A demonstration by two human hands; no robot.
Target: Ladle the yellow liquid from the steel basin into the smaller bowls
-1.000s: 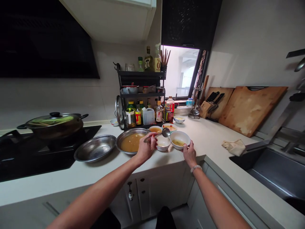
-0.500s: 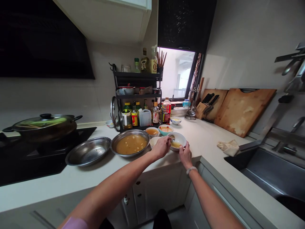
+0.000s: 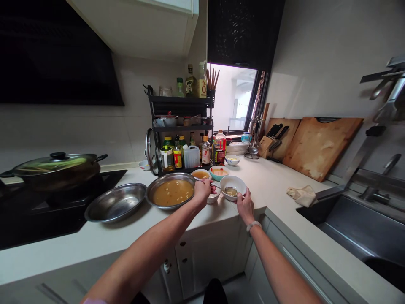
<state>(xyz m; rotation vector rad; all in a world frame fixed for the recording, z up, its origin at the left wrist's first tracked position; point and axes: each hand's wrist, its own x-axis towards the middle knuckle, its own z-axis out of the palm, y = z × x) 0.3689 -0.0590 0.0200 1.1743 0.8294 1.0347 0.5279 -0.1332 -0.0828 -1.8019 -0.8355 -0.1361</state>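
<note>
My left hand (image 3: 203,192) is closed around the handle of a metal spoon (image 3: 218,186). The spoon's bowl end dips into a white bowl (image 3: 239,181) with a little yellowish liquid at its bottom. On the right side of that bowl, my right hand (image 3: 245,206) grips the rim between thumb and fingers. A smaller white bowl (image 3: 212,198) sits partly hidden behind my left hand. Left of it stands a wide metal basin (image 3: 152,200) of brownish broth (image 3: 169,193) with pale bits floating in it.
Bowls of orange liquid (image 3: 201,174) and of reddish-topped liquid (image 3: 219,172) stand behind. An empty metal basin (image 3: 110,202) lies beside the stove with its lidded pan (image 3: 57,169). A condiment rack (image 3: 182,126) is at the back; a cloth (image 3: 301,195) lies by the sink (image 3: 354,223).
My left hand has moved left and slightly down, turning the spoon from steep to nearly level across the bowl's left rim. My right hand stays on the bowl.
</note>
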